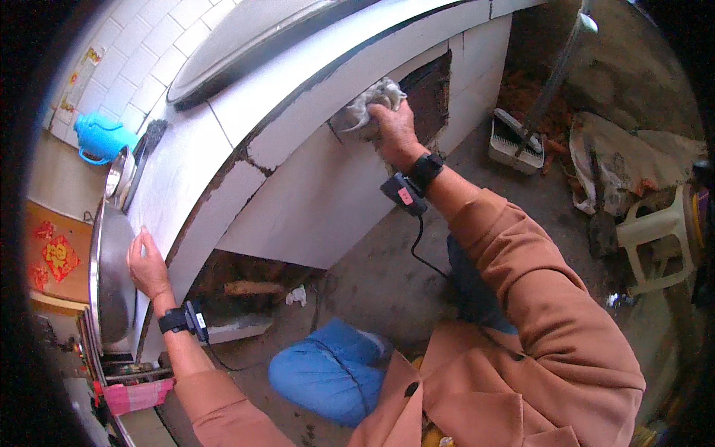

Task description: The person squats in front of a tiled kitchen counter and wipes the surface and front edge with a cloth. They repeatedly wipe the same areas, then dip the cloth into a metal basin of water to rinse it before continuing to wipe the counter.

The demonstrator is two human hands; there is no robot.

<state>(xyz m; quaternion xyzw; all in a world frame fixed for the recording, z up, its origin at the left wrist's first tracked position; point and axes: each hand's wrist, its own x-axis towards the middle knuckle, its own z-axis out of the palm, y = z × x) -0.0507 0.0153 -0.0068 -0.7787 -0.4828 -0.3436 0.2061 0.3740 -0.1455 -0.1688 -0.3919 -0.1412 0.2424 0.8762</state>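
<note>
My right hand (397, 129) grips a crumpled grey-white cloth (380, 100) against the tiled front of a masonry stove counter (304, 198), just beside a dark square opening (427, 92). The cloth hides the patch of tile beneath it. On the left, my left hand (148, 267) rests at the edge of the white counter top (187, 162). Its thumb and fingertips are together, and nothing shows in them. Close beside that hand lies a large metal pan or lid (114, 274). Both wrists carry black straps with small cabled devices.
A large round lid (251, 50) lies on the counter. At its left end stand a blue thermos (103, 137) and a dark brush (151, 137). On the floor are a dustpan (516, 145), a plastic stool (659, 234) and a sack (631, 151). Below the counter is a recess holding a wooden stick (254, 288).
</note>
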